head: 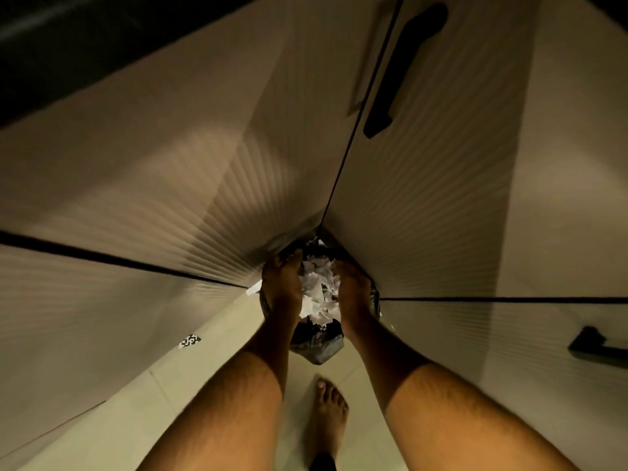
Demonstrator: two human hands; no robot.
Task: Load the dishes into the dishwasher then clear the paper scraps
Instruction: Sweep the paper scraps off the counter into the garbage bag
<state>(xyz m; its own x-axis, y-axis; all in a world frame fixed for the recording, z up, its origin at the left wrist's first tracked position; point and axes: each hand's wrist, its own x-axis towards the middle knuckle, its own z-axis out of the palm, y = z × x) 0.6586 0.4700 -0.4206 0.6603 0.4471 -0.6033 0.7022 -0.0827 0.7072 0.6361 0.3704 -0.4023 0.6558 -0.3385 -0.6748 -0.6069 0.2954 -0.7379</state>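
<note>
- Nearest the camera, a bare foot (328, 416) stands on the pale tiled floor (190, 396), between the two forearms that reach forward and down.
- The left hand (282, 287) and the right hand (353, 294) are cupped toward each other with a heap of white paper scraps (317, 290) pressed between the palms. The fingers curve inward round the heap, neither flat nor fisted, probably so that the loose bits do not spill out at the sides.
- Just below and behind the hands sits a bin lined with a dark, shiny bag (319, 345). The scraps are held right over its mouth, which I judge to be the moment of dropping them in, so the paper part of the task looks well along.
- One white scrap (253, 288) lies just left of the left hand, at the foot of the cabinets. It seems to have missed the bag.
- A small black-and-white patterned tag (190, 340) shows on the left panel, near the floor.
- Farther off, beige ribbed cabinet doors (170, 185) meet in a corner, with a dark handle (404, 66) high up and another handle (598, 348) at the right edge, cut off by the frame.
- The bin's rim and inside are hidden by the hands. No dishwasher or dishes are in view, and the dim light blurs fine detail.
</note>
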